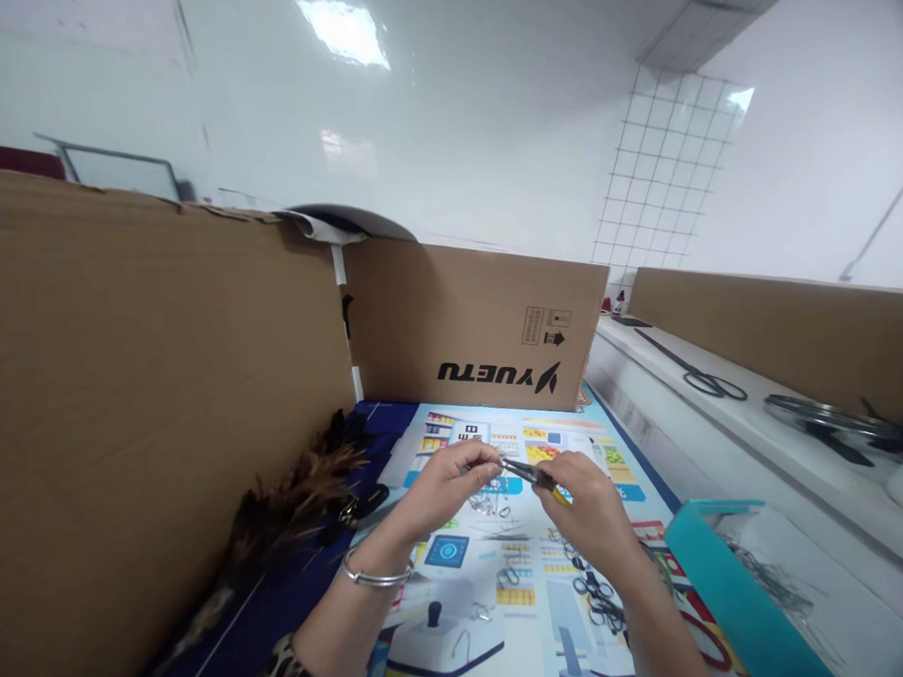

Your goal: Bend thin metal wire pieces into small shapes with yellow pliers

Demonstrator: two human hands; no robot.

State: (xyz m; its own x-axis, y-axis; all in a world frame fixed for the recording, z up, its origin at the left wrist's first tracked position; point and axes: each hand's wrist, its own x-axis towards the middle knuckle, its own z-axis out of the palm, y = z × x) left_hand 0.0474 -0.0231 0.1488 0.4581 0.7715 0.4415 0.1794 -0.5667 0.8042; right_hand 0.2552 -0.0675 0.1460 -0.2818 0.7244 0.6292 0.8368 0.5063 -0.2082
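Note:
My right hand (582, 487) is wrapped round needle-nose pliers (528, 471) with yellow on the handle. Their jaws point left and meet the fingertips of my left hand (458, 478). That hand pinches something small at the plier tips, too small to make out. Below my hands, thin wire pieces (490, 501) lie on the printed mat (428, 659). A few more bits of bent wire (461, 642) are scattered nearer to me. Black ring-shaped parts (597, 597) lie in a cluster under my right forearm, partly hidden by it.
Cardboard panels (162, 391) stand at the left and back. Brown feathers (308, 484) lie along the left panel. A teal box (754, 605) holding thin wires stands at the right. Scissors (712, 382) and a round metal object (829, 417) rest on the white ledge (649, 400).

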